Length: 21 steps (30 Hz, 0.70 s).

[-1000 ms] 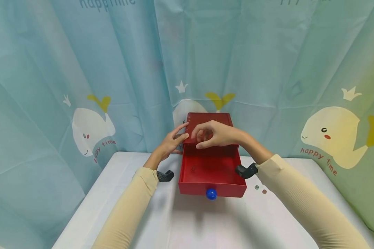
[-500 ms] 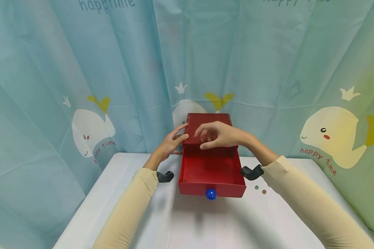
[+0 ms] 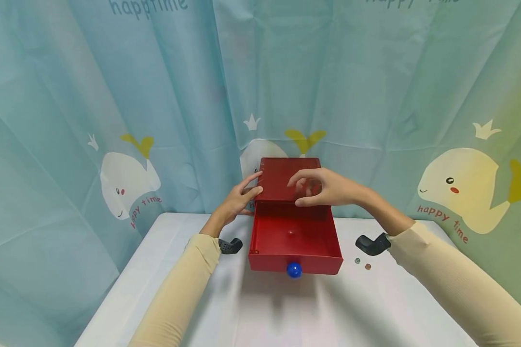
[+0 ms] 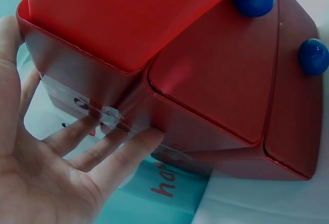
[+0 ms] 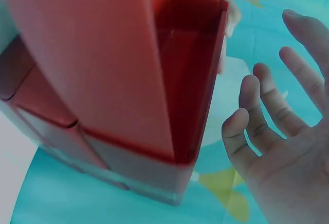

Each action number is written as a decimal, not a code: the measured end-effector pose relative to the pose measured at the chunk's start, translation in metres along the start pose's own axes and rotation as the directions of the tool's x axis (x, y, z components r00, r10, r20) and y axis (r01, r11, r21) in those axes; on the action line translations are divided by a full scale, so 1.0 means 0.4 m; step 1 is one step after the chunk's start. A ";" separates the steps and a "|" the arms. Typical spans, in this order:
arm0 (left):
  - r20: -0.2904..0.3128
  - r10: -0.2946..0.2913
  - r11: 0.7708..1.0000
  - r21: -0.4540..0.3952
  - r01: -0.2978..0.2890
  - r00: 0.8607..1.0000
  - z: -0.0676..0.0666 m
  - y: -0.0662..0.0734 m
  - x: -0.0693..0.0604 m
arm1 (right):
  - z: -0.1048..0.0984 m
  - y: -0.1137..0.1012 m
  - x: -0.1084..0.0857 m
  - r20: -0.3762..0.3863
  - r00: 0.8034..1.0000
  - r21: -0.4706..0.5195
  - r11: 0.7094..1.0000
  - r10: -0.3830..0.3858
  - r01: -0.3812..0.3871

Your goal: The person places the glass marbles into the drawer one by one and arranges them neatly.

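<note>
A red cabinet (image 3: 286, 176) with its upper drawer (image 3: 296, 264) pulled out stands at the back of the table, a blue knob (image 3: 294, 270) on the drawer front. My left hand (image 3: 234, 200) touches the cabinet's left side with spread fingers, as the left wrist view shows. Above the drawer's back part hovers my right hand (image 3: 325, 188), fingers loosely bent; in the right wrist view the palm (image 5: 288, 172) bears nothing. A tiny marble-like ball (image 3: 254, 251) lies in the drawer's front left corner, and a pale, clear bead-like ball (image 3: 291, 233) lies mid-floor.
Two small marble-like balls, one greenish (image 3: 357, 260) and one brownish (image 3: 368, 266), lie on the white table (image 3: 199, 308) right of the drawer. A curtain (image 3: 178, 96) hangs behind. Lower drawers with blue knobs (image 4: 313, 56) show in the left wrist view.
My right hand has moved right. The first ball in the drawer has rolled to its front left corner, and a second, pale one now shows on the drawer floor. The left hand stays put.
</note>
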State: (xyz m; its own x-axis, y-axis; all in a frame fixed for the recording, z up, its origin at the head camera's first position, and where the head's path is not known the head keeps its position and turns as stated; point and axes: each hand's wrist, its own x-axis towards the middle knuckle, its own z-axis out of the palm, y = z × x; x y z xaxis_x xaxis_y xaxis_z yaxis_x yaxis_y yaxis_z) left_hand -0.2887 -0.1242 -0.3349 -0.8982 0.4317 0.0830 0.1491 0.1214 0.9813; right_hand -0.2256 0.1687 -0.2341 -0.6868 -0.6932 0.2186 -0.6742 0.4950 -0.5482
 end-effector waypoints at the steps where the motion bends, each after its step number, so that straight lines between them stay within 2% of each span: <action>1: 0.000 -0.001 1.000 0.002 0.001 1.000 -0.001 0.000 0.000 | -0.003 0.001 -0.006 -0.004 1.000 -0.002 1.000 0.002 -0.002; 10: -0.019 0.000 1.000 0.020 0.001 1.000 -0.007 0.006 -0.001 | -0.034 0.021 -0.075 -0.068 0.998 0.009 1.000 0.018 -0.018; 21: -0.021 -0.005 1.000 0.017 0.005 1.000 -0.005 0.008 -0.004 | -0.050 0.054 -0.193 -0.138 0.990 0.019 0.999 0.041 -0.039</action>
State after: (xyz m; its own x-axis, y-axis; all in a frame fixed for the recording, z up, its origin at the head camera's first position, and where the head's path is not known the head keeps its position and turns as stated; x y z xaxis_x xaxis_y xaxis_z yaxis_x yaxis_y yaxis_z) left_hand -0.2878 -0.1263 -0.3314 -0.9074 0.4121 0.0820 0.1513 0.1384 0.9787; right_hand -0.1927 0.2435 -0.2467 -0.7449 -0.5933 0.3052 -0.6416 0.5114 -0.5718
